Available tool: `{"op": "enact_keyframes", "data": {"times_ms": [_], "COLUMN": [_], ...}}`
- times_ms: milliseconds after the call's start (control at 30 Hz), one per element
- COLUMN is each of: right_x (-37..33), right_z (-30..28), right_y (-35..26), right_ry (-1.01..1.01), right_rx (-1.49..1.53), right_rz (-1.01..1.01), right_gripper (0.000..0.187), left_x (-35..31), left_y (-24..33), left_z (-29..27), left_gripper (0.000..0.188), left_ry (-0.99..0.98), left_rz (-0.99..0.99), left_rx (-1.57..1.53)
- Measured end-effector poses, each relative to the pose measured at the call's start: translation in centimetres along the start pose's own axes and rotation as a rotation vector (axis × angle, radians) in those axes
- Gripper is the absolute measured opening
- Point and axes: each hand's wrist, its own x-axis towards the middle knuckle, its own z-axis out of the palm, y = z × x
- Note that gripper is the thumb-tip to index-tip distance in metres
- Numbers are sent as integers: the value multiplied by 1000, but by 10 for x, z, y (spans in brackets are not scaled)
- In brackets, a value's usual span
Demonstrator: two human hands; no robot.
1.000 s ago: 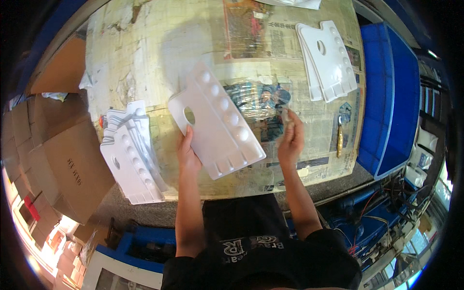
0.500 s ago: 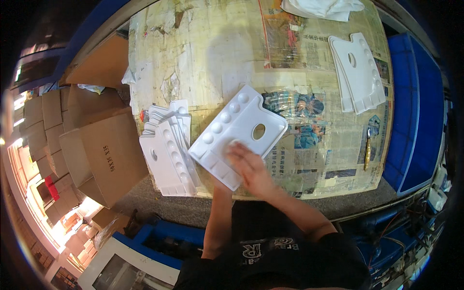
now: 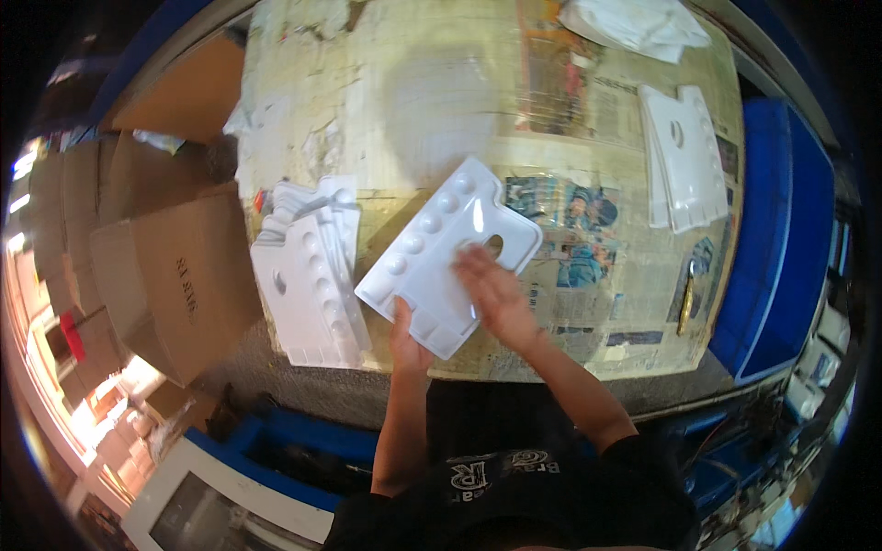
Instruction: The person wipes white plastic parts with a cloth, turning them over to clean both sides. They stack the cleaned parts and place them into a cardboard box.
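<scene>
I watch the left hand (image 3: pixel 410 343) grip the palette (image 3: pixel 435 264), long axis toward one o'clock; right hand (image 3: pixel 497 299) (blurred, can't tell if holding) overlaps it.

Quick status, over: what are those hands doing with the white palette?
Left hand gripping white palette by its near edge. Right hand blurred over its face, contact unclear. Nothing else covering the palette.

Yellowed table (image 3: pixel 367 110), grey floor (image 3: pixel 322 397)
</scene>
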Motion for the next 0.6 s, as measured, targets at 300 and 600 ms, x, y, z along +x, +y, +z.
{"op": "enact_keyframes", "data": {"times_ms": [300, 600], "right_x": [-10, -11], "right_z": [-44, -17], "right_y": [67, 33], "right_ry": [340, 209], "right_rx": [-53, 76], "right_rz": [154, 74], "right_gripper": [40, 34], "left_x": [-105, -102], "left_y": [95, 132], "left_z": [-19, -86], "left_gripper": [55, 73], "left_ry": [685, 143], "left_rz": [595, 494], "left_rx": [184, 2355]}}
